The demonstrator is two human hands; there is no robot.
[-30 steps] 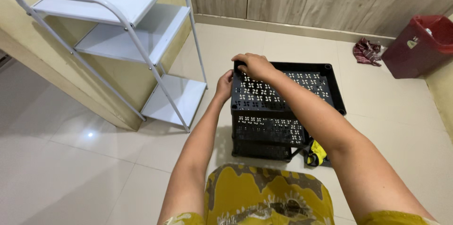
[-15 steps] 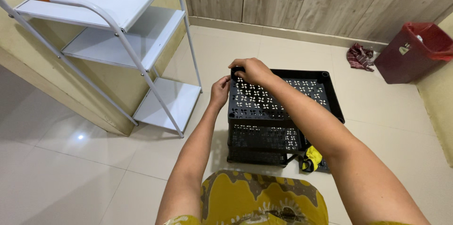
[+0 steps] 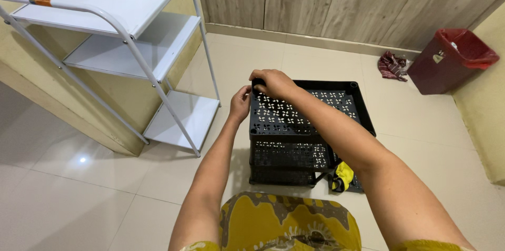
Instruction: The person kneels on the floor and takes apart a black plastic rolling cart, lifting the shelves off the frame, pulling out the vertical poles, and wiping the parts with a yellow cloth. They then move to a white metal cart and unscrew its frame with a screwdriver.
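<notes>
**Crate rack mid-floor, shelf unit to its left, bin at far right**

The stacked crate rack (image 3: 305, 135) stands on the floor (image 3: 79, 188), straight ahead of the person. Both hands meet at its far left corner: the left hand (image 3: 240, 103) against the outside of the corner, the right hand (image 3: 273, 82) on top of the rim. A three-tier shelf unit (image 3: 121, 46) stands to the left of the rack, backed against the left wall. A folded cloth (image 3: 342, 176) lies at the rack's near right foot. Behind the rack runs a panelled wall (image 3: 342, 3). At far right a bin (image 3: 452, 60) stands near that wall, with a crumpled rag (image 3: 390, 65) just to its left on the floor.
</notes>
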